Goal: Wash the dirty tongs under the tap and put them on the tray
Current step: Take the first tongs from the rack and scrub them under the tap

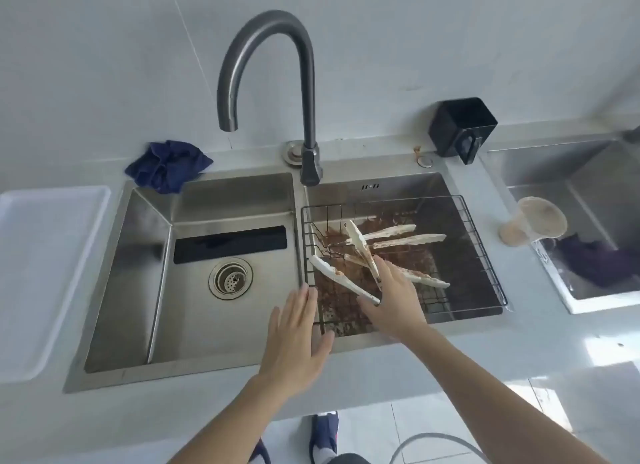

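So the right hand (394, 301) has hold of one pair of white tongs (349, 266), pinching them near the hinge end with the fingers curled around the arms. The two arms splay out up and to the left over the wire basket (485, 256), and they're smeared with brown gunk. That basket sits in the right basin of the steel sink (145, 290), and its bottom is covered in the same brown mess. A couple more dirty tongs (408, 237) are lying in the basket just behind the held pair, with another one poking out to the right of the hand.

The left hand (298, 339) is flat and spread, fingers straight, holding nothing, hovering around the divider between the two basins; can't tell if it's actually touching the basket's edge.

The tap (266, 65) arches over the left basin, no water visible. The white tray (45, 276) is on the bench left of the sink. There's a blue cloth (169, 166) at the sink's back-left corner, a black holder (460, 128) at the back right, and a plastic cup (533, 226) with brownish stuff to the right.
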